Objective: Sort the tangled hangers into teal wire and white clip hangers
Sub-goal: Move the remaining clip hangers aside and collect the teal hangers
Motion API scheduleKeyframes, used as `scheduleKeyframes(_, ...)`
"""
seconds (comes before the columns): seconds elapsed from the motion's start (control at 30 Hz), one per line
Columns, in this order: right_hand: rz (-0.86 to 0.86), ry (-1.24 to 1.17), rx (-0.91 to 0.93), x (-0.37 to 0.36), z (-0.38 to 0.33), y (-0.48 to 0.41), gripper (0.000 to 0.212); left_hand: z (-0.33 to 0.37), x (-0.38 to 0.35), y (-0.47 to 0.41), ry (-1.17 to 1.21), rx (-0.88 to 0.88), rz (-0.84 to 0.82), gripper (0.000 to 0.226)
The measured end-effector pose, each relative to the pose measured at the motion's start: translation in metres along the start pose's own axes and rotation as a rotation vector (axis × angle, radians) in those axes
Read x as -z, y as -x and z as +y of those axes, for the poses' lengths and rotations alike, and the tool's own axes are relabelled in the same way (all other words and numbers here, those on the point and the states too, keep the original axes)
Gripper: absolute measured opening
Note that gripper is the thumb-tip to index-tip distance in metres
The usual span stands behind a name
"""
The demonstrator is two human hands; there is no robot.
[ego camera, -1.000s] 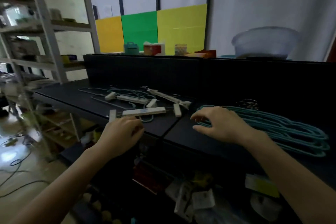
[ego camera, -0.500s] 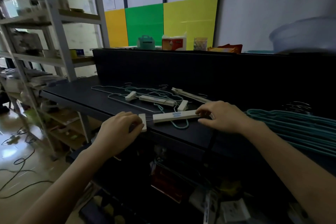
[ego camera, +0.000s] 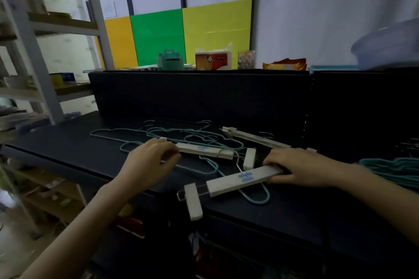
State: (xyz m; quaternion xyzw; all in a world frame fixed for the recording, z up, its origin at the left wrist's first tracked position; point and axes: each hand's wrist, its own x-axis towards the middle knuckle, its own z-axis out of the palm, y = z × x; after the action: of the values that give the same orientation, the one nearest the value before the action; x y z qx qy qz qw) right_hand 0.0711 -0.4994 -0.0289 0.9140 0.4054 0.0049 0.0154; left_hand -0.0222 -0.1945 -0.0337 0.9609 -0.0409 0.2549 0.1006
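Left hand point(ego camera: 150, 162) has moved off the near clip hanger point(ego camera: 240, 180) and gone up to the second clip hanger point(ego camera: 204, 150), fingers now curled round its left end. Right hand point(ego camera: 301, 171) is still on the near hanger's right end, fingers over the bar and thumb under, gripping. That bar has swung: its long axis now runs from the right hand down-left toward the table point(ego camera: 68, 147) front, and its end clip point(ego camera: 192, 203) hangs past the edge. Second hanger lies further back, long axis roughly left-right, right end just beside the near hanger's other clip. Key relation: a teal loop point(ego camera: 257, 198) passes under the near bar close to the right hand, so a straight lift likely drags wire with it. Probably best to draw the bar out along its own axis, away from the loop. Teal stack point(ego camera: 396, 170) sits well right, beyond the right wrist.
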Motion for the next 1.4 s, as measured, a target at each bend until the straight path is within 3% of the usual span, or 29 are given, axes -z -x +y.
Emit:
scheduleKeyframes(0.23,0.047,0.019,0.044,0.003,0.001,0.003,0.031,-0.037,-0.023,-0.032,0.055,-0.052,-0.015,0.02)
scheduleKeyframes(0.43,0.173,0.054,-0.009,0.008,-0.007,0.009,0.068,-0.052,-0.034,-0.058,0.137,-0.122,-0.022,0.016)
scheduleKeyframes(0.73,0.488,0.03,-0.421,0.04,-0.021,0.051,0.064,-0.046,-0.049,-0.108,0.213,-0.366,-0.124,0.027)
scheduleKeyframes(0.97,0.543,0.032,-0.78,0.038,-0.034,0.117,0.052,0.005,-0.068,-0.149,0.222,-0.544,-0.303,0.044)
scheduleKeyframes(1.23,0.528,-0.032,-0.984,0.024,-0.067,0.153,0.054,0.041,-0.102,-0.204,0.166,-0.588,-0.752,0.046)
scheduleKeyframes(1.4,0.484,-0.029,-1.079,0.018,-0.083,0.158,0.065,0.037,-0.12,-0.203,0.171,-0.68,-0.728,0.041)
